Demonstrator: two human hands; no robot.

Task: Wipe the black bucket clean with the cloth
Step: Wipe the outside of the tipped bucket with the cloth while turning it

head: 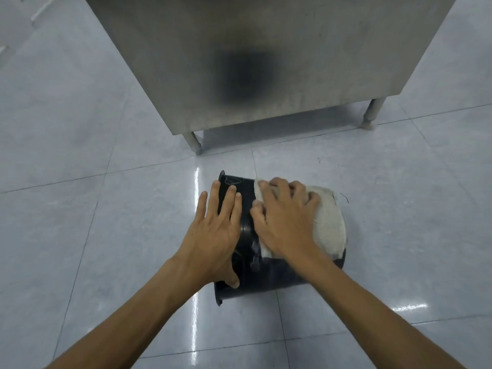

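So, black bucket (266, 278) lies on its side on the floor tiles (106, 235), my left hand (215, 233) flat and relaxed pinning it near the rim, right hand (286, 222) clutching the cloth (330, 225) on its wall, and I'd press firm, overlap strokes, and roll it gradually.

Commercial kitchen or similar utility room, brushed stainless-steel cabinet (266, 62) on short metal legs (195, 143), glossy pale floor tiles (80, 129)
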